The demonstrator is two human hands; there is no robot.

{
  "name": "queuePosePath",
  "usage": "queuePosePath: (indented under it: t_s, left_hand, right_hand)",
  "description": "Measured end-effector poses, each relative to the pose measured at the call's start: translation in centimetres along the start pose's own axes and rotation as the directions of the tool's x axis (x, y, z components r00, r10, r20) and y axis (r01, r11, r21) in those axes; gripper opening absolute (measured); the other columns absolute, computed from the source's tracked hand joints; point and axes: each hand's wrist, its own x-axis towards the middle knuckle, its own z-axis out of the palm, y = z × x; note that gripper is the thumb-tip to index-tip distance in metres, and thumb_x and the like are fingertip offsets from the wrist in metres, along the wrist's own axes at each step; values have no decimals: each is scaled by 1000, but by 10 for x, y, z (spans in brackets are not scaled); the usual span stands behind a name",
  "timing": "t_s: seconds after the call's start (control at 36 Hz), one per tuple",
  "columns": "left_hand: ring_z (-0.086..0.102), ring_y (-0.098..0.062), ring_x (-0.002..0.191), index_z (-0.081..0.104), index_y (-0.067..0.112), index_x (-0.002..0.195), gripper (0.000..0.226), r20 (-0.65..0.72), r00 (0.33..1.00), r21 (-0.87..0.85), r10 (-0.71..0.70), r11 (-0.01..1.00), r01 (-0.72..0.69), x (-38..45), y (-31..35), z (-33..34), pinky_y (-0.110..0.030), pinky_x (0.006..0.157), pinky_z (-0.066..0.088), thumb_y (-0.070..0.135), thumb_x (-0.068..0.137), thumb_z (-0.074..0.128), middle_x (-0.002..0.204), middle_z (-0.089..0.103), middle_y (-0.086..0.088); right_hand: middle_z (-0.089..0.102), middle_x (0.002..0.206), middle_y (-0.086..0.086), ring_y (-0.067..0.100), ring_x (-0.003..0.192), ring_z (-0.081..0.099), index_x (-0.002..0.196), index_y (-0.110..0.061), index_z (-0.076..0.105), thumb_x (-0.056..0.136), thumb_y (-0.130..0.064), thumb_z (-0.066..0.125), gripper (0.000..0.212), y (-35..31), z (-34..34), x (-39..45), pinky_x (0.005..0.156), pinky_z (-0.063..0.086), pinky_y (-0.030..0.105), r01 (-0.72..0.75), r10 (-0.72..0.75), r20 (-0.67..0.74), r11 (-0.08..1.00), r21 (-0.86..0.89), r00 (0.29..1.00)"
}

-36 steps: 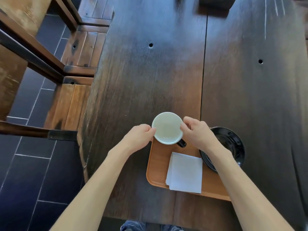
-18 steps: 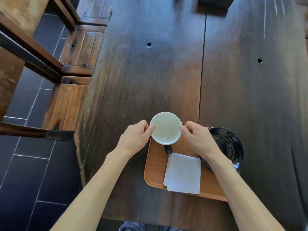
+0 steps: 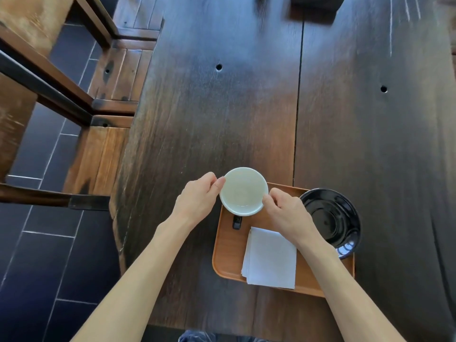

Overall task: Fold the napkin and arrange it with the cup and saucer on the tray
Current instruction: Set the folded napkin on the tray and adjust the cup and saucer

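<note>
An empty cup point(image 3: 243, 191), pale inside with a black handle pointing toward me, stands at the far left corner of the wooden tray point(image 3: 228, 248). My left hand point(image 3: 198, 199) pinches its left rim and my right hand point(image 3: 286, 213) pinches its right rim. A folded white napkin point(image 3: 270, 260) lies flat on the tray's near middle. The black glossy saucer point(image 3: 332, 219) sits at the tray's far right corner, overhanging the edge, partly hidden by my right wrist.
The tray rests near the front edge of a dark wooden table point(image 3: 222, 107). A wooden bench point(image 3: 108, 134) and chair frame stand to the left over dark floor tiles. A dark object point(image 3: 314, 3) sits at the table's far edge.
The cup has been turned between both hands, so its handle swung from the lower right to pointing straight toward me. Both hands stayed on the rim.
</note>
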Motion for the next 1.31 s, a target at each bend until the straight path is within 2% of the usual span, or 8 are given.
queuePosePath:
  t_s: [0.11, 0.22, 0.39, 0.61, 0.81, 1.06, 1.19, 1.31]
  left_hand:
    - [63, -28, 76, 57, 9, 83, 45, -13, 1000, -31, -29, 999, 28, -7, -7, 4, -53, 76, 55, 45, 103, 39, 80, 66, -9]
    - [63, -30, 73, 53, 10, 80, 44, -14, 1000, 14, 14, 1000, -14, -9, -9, 7, -54, 73, 56, 44, 104, 37, 76, 64, -9]
    - [47, -15, 58, 48, 11, 79, 41, -4, 999, 103, 45, 994, -44, -9, -9, 8, -38, 59, 45, 40, 105, 35, 66, 52, -1]
    - [44, -17, 60, 44, 11, 82, 43, 17, 1000, 99, 22, 995, -23, -9, -11, 12, -37, 62, 39, 44, 105, 29, 67, 49, 0]
    - [46, -18, 58, 45, 11, 81, 43, -28, 999, 79, 16, 997, -13, -7, -14, 18, -42, 62, 47, 45, 105, 31, 64, 49, -1]
    - [50, -14, 48, 39, 21, 69, 42, -315, 937, 111, 148, 987, -118, -37, 11, 19, -36, 48, 48, 43, 105, 33, 55, 47, 6]
    - [61, -22, 57, 46, 21, 74, 37, -189, 942, 209, 277, 949, -237, -64, 44, 46, -44, 55, 55, 38, 103, 33, 63, 58, 3]
    - [59, -17, 58, 46, 23, 79, 31, -39, 941, 219, 336, 922, -320, -74, 69, 77, -43, 61, 55, 38, 104, 34, 65, 57, 3]
  right_hand:
    - [48, 60, -4, 14, 57, 43, 68, -20, 35, 106, -41, 32, 44, 2, 4, -4, 56, 37, 35, -3, 4, -43, 1000, 15, 999]
    - [50, 61, -6, 12, 53, 47, 71, -28, 31, 108, -42, 25, 40, 2, 10, -11, 49, 36, 28, 33, -35, -47, 999, -29, 998]
    - [50, 61, -7, 13, 55, 51, 76, -25, 36, 107, -42, 25, 37, 5, 11, -5, 49, 37, 30, 51, -59, -92, 995, -85, 994]
    - [46, 58, -7, 10, 51, 47, 75, -25, 35, 107, -40, 28, 36, 8, 11, -2, 45, 26, 22, 63, -74, -87, 990, -126, 993]
    - [46, 59, -8, 10, 51, 47, 78, -24, 37, 108, -39, 27, 35, 8, 11, -3, 46, 27, 21, 63, -72, -75, 992, -110, 995]
    - [57, 62, -1, 14, 60, 54, 75, -12, 53, 105, -50, 30, 54, 14, -16, -17, 62, 45, 36, -7, 18, -111, 995, 98, 994]
    - [63, 65, 1, 11, 65, 59, 69, -14, 53, 106, -43, 35, 50, 33, -42, -36, 60, 44, 29, 3, 34, -206, 985, 175, 978]
    - [61, 62, 2, 21, 66, 59, 68, -14, 49, 103, -48, 37, 51, 60, -56, -53, 68, 49, 42, -81, 139, -245, 969, 233, 959]
